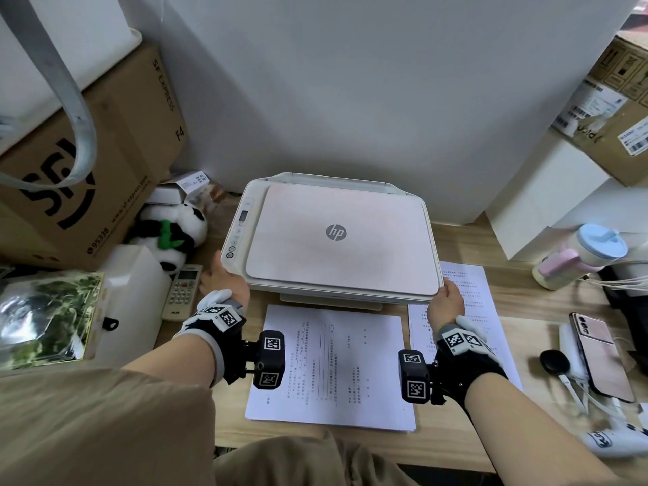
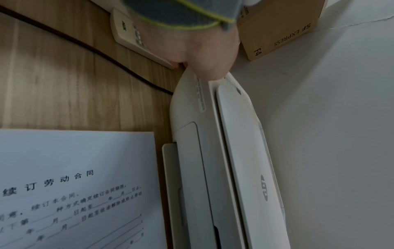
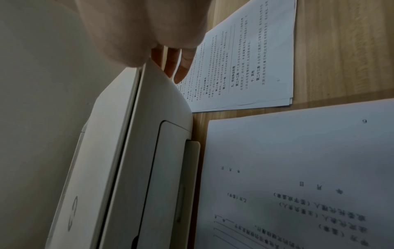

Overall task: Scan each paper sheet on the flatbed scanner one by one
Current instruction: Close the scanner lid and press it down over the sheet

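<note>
The white flatbed scanner (image 1: 336,240) sits on the desk against the wall with its lid down. My left hand (image 1: 224,278) holds its front left corner, with the thumb on the top edge (image 2: 204,50). At the front right corner my right hand (image 1: 447,301) has its thumb on top, while its fingers (image 3: 181,67) reach straight down the scanner's side. A printed sheet (image 1: 333,363) lies flat in front of the scanner, between my wrists. A thin stack of printed sheets (image 1: 466,282) lies to the right, partly under my right hand.
A remote control (image 1: 182,291) and a panda plush (image 1: 171,229) lie left of the scanner, below a large cardboard box (image 1: 87,170). To the right are a bottle (image 1: 582,254), a phone (image 1: 599,356) and a white box (image 1: 547,205). A dark cable (image 2: 85,47) crosses the desk.
</note>
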